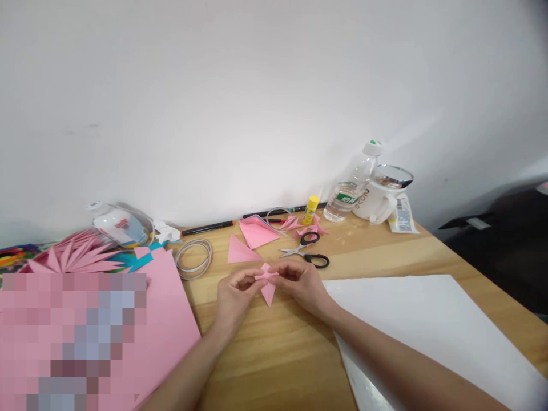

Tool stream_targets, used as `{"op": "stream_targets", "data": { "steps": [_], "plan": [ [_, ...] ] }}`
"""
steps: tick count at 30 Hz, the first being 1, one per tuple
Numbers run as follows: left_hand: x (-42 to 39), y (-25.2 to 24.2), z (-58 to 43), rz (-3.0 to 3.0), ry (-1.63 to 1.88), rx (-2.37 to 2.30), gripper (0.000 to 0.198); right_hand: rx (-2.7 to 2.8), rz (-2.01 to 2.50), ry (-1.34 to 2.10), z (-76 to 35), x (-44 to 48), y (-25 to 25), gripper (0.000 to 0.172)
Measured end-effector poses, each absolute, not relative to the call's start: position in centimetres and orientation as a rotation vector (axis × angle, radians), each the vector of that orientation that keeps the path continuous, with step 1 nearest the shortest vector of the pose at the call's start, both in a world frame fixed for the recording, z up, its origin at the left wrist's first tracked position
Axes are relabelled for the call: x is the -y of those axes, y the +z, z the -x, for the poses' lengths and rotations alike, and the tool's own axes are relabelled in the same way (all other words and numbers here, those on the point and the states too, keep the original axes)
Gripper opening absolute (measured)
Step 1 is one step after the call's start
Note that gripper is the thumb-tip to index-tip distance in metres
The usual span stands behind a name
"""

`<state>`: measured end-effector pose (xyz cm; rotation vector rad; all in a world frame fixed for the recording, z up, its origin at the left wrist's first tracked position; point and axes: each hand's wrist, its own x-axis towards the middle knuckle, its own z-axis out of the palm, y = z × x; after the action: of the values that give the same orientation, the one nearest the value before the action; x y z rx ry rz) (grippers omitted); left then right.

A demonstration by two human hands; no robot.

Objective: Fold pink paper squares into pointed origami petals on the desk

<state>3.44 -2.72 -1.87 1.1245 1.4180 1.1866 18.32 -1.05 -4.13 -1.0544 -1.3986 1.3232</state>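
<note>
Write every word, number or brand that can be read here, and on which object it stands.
Mug: perhaps "2020", sideways; not certain.
Water bottle, green label: white characters, too blurred.
White bottle: red lettering, too blurred.
Glue stick, packet: print too small.

Straight beyond the fingers (287,267), we've got a plain, smooth off-white wall (265,103) filling the upper half of our view! Up and to their left, we spot faint grey smudges (81,129) on it. Below the fingers spreads a light-brown wooden tabletop (274,354), grain streaking across. Soft light brightens the wall ahead of them; well to their right it's greyer, and past the tabletop's edge we see a black, shadowy area (505,245), details unclear.
</note>
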Motion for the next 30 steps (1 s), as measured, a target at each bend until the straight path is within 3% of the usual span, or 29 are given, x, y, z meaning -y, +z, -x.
{"op": "stream_targets", "data": {
  "steps": [14, 30],
  "plan": [
    [2.87, -2.00, -3.29, -1.151, 1.190, -1.385, 0.018, 1.278, 1.012, 1.447, -18.60, 1.31, -3.90, 0.037],
    [2.42, -2.83, -2.72, -1.069, 1.101, -1.274, 0.023, 1.286, 0.994, 1.595, -19.05, 1.21, -3.86, 0.032]
  ]
}}
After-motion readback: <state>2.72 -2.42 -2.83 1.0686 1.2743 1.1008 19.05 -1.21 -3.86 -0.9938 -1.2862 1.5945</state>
